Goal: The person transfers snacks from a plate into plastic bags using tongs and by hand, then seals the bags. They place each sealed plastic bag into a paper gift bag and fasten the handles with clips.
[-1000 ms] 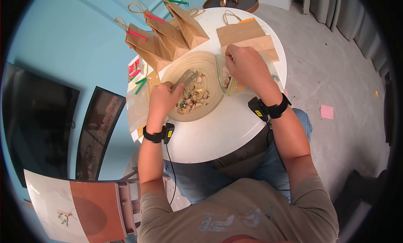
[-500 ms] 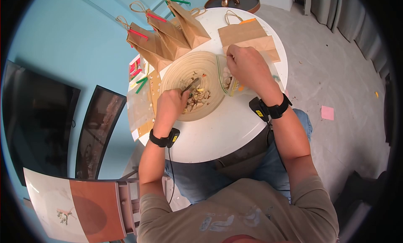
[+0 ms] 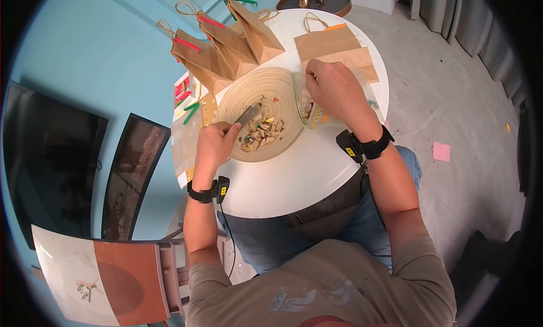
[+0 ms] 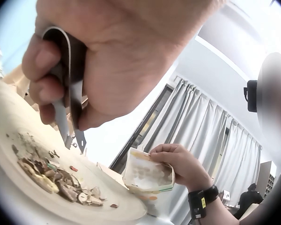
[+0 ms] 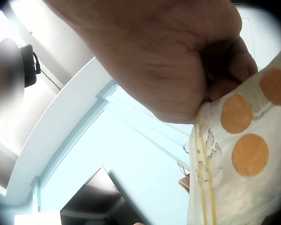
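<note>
In the head view my left hand [image 3: 214, 146] grips metal tongs [image 3: 248, 114] over the left side of a round woven plate [image 3: 287, 85]. Dried pieces like sliced mushrooms [image 3: 263, 137] lie heaped in the plate. The left wrist view shows the tongs' tips close together above the pieces, nothing visible between them. My right hand [image 3: 338, 92] pinches the upper edge of a clear zip bag [image 5: 225, 192] with orange dots. Its mouth faces the plate's right rim, and some pale pieces [image 4: 147, 172] show inside.
Several brown paper bags [image 3: 240, 44] stand behind the plate, and another paper bag [image 3: 334, 47] lies at the table's back right. Green strips [image 3: 191, 113] and clear plastic lie to the left. The white table [image 3: 288, 191] is round; a pink note [image 3: 441, 152] lies on the floor.
My left hand went in over the pieces with the tongs, then drew back left to the plate's edge. My right hand and the zip bag stay almost in place.
</note>
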Demonstrator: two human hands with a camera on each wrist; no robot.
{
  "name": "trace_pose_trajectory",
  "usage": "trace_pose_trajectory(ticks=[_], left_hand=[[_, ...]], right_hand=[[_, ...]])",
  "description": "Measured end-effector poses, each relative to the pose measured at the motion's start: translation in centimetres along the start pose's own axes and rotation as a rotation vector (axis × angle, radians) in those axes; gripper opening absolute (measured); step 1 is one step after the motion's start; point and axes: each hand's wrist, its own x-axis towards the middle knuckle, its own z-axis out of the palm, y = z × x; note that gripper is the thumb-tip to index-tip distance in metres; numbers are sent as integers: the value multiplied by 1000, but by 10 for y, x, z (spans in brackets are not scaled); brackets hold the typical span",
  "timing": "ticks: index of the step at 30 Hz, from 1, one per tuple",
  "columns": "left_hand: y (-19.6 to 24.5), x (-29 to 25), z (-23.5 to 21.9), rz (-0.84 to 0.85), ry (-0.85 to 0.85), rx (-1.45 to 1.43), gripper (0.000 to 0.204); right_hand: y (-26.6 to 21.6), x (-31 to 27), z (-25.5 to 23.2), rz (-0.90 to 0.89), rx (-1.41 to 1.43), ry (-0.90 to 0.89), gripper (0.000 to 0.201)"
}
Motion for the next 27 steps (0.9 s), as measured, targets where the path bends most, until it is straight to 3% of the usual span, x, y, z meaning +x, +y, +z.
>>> trace_pose_trajectory(ticks=[8,16,19,27], left_hand=[[-21,-8,7,13,-73,0,45],[-11,-19,-2,116,-104,-1,45],[-7,-20,-9,83,-165,46,43],[-14,-18,-1,142,-121,33,38]], right_hand=[[-2,0,-1,4,-7,-19,18],[-5,-2,1,-20,35,4,20],[-2,-1,3,-10,11,2,18],[-1,-1,5,-11,12,-10,19]])
